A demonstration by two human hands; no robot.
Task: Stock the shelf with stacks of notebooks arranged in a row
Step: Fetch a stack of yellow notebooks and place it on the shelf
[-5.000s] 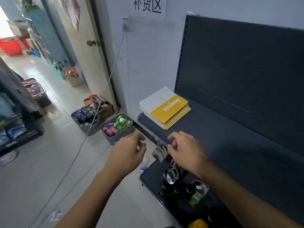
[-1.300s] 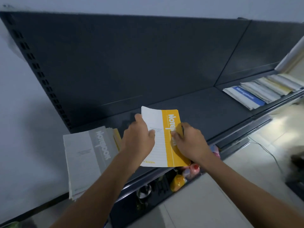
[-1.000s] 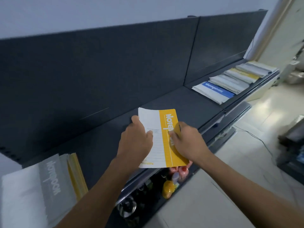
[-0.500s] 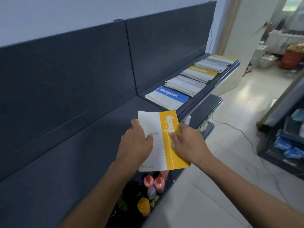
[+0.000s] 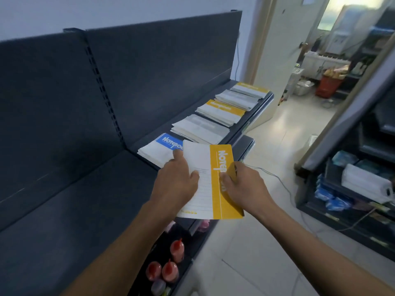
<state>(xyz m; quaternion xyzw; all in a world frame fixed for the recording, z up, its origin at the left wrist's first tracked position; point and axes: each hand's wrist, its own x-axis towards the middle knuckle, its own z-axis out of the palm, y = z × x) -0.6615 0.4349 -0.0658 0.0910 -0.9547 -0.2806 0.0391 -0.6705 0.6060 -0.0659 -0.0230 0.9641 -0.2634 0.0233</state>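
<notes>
- A dark shelf (image 5: 85,199) runs along a pale wall (image 5: 128,9), floor tiles (image 5: 267,242) to its right
- Five stacks of notebooks (image 5: 221,112) lie in a row at its far end; three red bottles (image 5: 170,271) stand below
- The left hand (image 5: 175,182) and right hand (image 5: 245,189) pinch one yellow-and-white notebook (image 5: 205,165) by its sides, over the shelf's front edge
- It hides part of the blue-topped stack (image 5: 156,149); the far room (image 5: 320,71) is blurred

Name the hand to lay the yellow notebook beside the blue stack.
Likely left: the left hand grips the yellow notebook on its shelf side, near the blue stack; the right hand holds its aisle side.
</notes>
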